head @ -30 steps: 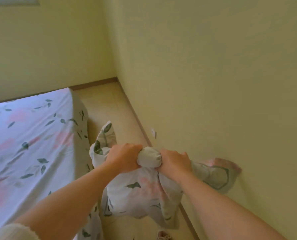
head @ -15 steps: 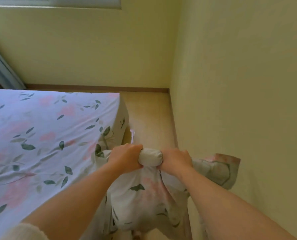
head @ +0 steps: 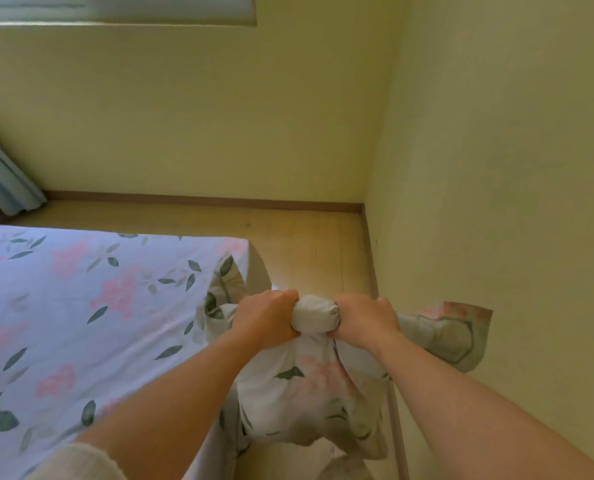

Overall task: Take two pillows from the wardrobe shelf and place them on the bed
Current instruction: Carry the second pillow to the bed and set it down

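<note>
Both hands are clamped on a floral pillow (head: pixel 299 393), which is gripped by its bunched upper edge. That edge is squeezed by the left hand (head: pixel 266 322) on one side and by the right hand (head: pixel 363 320) on the other, and a rolled knot of cloth is left showing between the two fists. The rest of the pillow is hung below the hands, over the wooden floor (head: pixel 309 247). One corner is spread out to the right, close against the yellow wall (head: pixel 496 168). The pillow is held just beside the corner of the bed (head: pixel 81 306), which is covered in a matching leaf-and-flower sheet.
</note>
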Available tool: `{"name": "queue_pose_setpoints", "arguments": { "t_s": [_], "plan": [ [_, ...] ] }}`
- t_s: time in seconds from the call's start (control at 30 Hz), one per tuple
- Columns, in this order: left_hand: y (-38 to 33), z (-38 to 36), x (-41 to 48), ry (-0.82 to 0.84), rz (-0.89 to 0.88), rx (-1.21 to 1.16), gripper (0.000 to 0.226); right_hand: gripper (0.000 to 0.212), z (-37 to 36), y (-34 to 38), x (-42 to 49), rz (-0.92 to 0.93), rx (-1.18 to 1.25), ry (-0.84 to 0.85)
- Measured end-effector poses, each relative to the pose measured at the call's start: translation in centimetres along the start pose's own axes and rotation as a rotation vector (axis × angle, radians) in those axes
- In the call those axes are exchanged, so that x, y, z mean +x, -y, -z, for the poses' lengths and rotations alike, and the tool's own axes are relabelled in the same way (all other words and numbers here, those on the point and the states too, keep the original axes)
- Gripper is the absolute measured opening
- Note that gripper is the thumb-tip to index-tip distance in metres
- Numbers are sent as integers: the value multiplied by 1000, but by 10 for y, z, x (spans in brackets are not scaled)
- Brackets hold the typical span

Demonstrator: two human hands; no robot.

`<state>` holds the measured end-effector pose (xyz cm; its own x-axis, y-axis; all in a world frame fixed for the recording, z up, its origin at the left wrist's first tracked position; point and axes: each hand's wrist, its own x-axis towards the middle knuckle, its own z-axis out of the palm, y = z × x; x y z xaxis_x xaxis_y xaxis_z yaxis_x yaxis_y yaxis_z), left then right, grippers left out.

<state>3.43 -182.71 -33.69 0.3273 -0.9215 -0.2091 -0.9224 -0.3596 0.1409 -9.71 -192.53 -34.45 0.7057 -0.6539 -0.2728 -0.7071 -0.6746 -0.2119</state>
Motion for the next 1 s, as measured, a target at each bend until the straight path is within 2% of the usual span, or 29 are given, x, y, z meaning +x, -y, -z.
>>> {"name": "queue_pose_setpoints", "arguments": {
  "t_s": [0.1,0.23,0.37,0.43,0.53,0.73,0.87,1.0],
  "plan": [
    [16,17,74,-1,4,12,31,5,26,-13,71,8,-11,29],
    [35,40,177,-2,47,-24,30,10,62,-33,175,37,-29,45],
    [61,68,263,-13,87,-54,32,6,102,-41,266,83,-68,42],
    [75,78,298,-21,102,-70,31,12,120,-40,302,106,-83,45],
    [96,91,346,-38,113,-83,30,5,139,-39,353,130,-91,41],
    [143,110,443,-62,114,-69,33,28,159,-35,459,105,-95,25],
    [191,119,507,-62,163,-120,33,7,170,-19,544,126,-139,45],
    [244,134,561,-35,228,-201,33,7,185,8,626,170,-186,98]
  ]
}}
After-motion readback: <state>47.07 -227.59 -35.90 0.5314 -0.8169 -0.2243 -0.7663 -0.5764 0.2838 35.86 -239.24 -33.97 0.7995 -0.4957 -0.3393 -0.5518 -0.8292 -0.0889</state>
